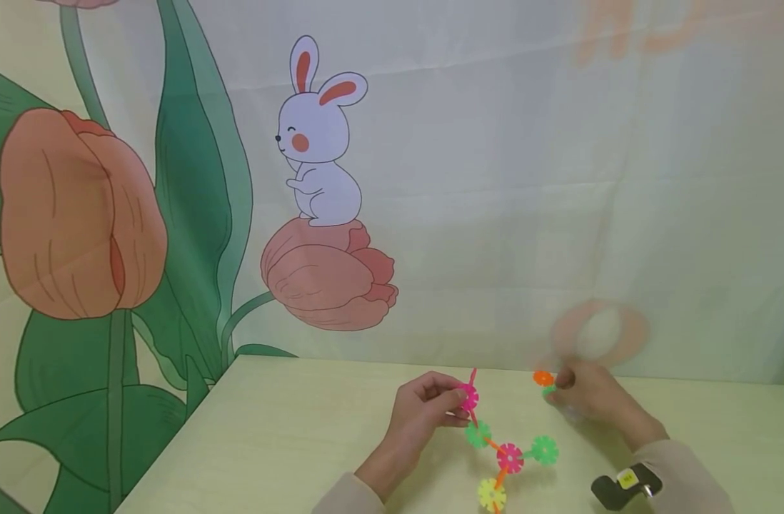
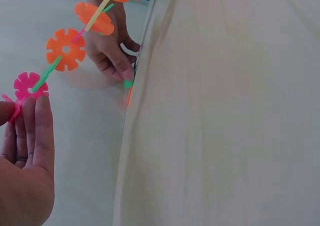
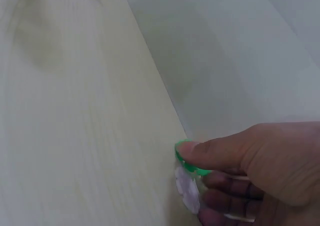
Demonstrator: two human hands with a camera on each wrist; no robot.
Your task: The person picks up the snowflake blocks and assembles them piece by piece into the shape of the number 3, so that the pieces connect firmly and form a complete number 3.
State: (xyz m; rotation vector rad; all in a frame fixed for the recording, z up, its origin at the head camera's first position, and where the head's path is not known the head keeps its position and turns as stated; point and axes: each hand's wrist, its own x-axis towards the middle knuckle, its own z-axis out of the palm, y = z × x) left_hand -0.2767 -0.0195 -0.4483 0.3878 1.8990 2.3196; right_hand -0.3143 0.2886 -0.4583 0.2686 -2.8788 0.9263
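My left hand [image 1: 418, 417] pinches a pink snowflake disc [image 1: 470, 397] between thumb and fingers, above the table. From that disc hangs a linked chain with a green disc [image 1: 478, 433], a second pink disc [image 1: 510, 457], another green disc [image 1: 545, 450] and a yellow disc [image 1: 492, 494]. Orange discs [image 2: 66, 49] of the same build show in the left wrist view. Near the table's back edge, my right hand [image 1: 591, 392] pinches a green snowflake disc [image 3: 203, 172]. Close by it are an orange disc [image 1: 543, 378] and a pale disc [image 3: 188, 190]; whether these are linked, I cannot tell.
The light wooden table [image 1: 289, 428] meets a hanging cloth backdrop [image 1: 482, 214] printed with tulips and a rabbit. On the right sleeve [image 1: 684, 475] sits a black device [image 1: 613, 492] with a yellow label.
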